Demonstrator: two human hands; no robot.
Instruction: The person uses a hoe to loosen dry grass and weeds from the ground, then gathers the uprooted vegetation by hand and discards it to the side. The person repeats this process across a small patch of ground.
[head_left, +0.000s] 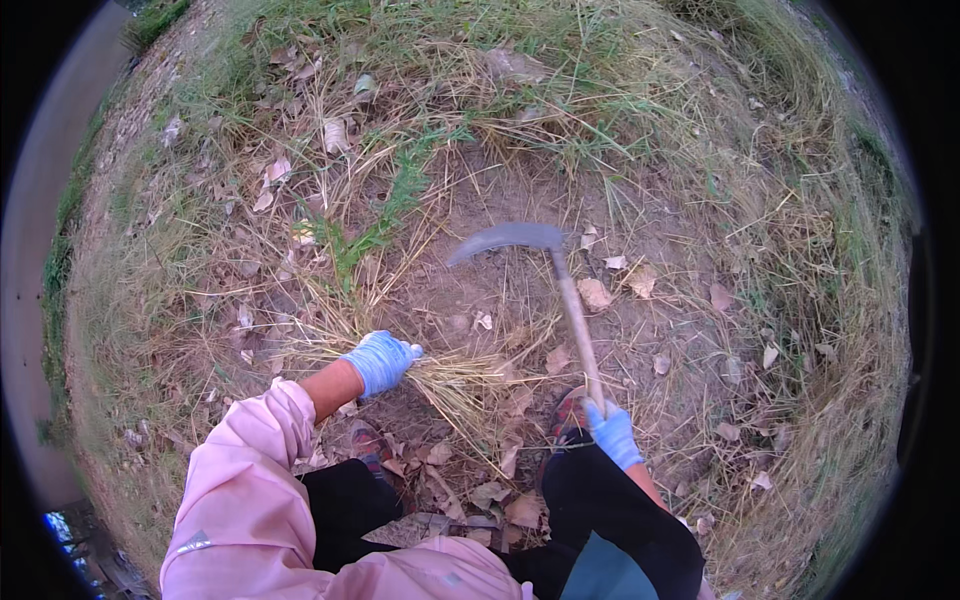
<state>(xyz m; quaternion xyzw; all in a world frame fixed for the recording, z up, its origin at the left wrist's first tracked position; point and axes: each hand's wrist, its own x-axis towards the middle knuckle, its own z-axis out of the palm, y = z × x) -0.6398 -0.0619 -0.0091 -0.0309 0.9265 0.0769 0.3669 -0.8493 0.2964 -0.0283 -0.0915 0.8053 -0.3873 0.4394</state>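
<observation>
My left hand (381, 363), in a light blue glove, is closed round a bundle of dry grass stalks (461, 379) that spreads out on both sides of the fist. A green leafy weed (375, 229) stands among dry stems just beyond it. On the right, my right hand (615, 435), gloved alike, grips the lower end of the wooden handle of a sickle (576, 315). Its curved metal blade (510, 237) points left, over bare soil, apart from the grass in my left hand.
My two patterned shoes (371, 444) are on leaf-strewn ground close below the hands. Dry leaves (596, 294) lie scattered on the soil. Mixed green and dry grass (810, 300) grows at the right and along the top. A smooth grey-brown surface (37, 225) borders the far left.
</observation>
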